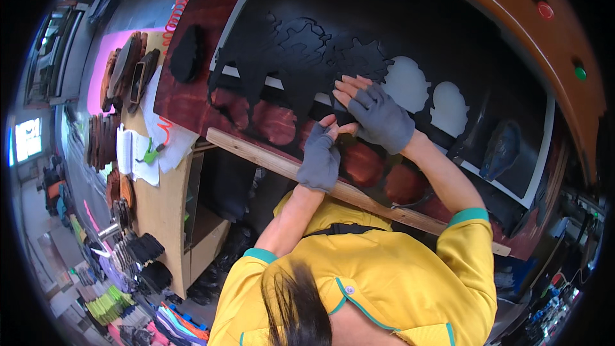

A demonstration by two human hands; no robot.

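Observation:
Both my hands wear grey fingerless gloves and meet at the near edge of a black sheet (291, 93) with rounded and jagged cut-outs. My right hand (381, 115) lies palm down on it, its fingers stretched toward the upper left. Close below, my left hand (320, 159) has thumb and fingertips drawn together at the sheet's edge; whatever they grip is hidden. Beyond my right hand, one white shape (407, 84) shows through a cut-out, with another white shape (450, 109) to its right. Several cut black pieces (304, 40) lie left of my fingers.
A wooden rail (256, 152) runs along the red-brown table's (192, 99) near edge. An orange machine frame (512, 6) with red and green buttons arches over the right side. A dark cutting die (501, 147) lies at right, and a black oval die (187, 53) at left.

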